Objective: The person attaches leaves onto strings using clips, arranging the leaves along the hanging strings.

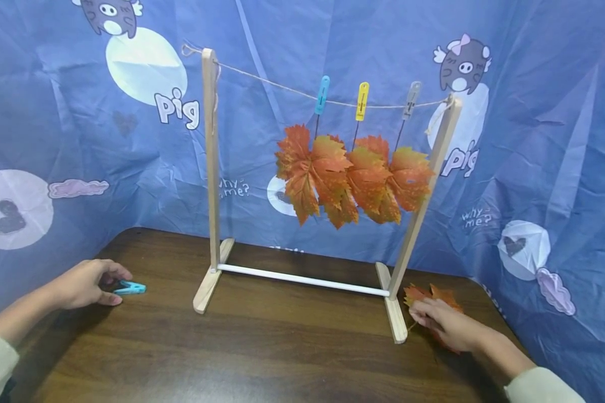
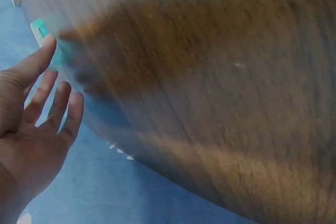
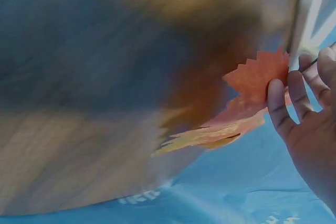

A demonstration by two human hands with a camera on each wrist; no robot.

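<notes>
On the left of the table lies a light-blue clothespin. My left hand is right at it, thumb and fingers apart on either side of its near end; in the left wrist view the thumb overlaps the clothespin. At the right, my right hand pinches the thin stem of an orange artificial leaf beside the stand's foot. The leaf spreads past the fingers in the right wrist view. Similar leaves hang from a string, held by blue, yellow and grey clothespins.
A wooden stand, with a left post, a right post and a white crossbar, holds the string across the middle. Its feet rest on the brown table. Blue printed cloth encloses the back and sides.
</notes>
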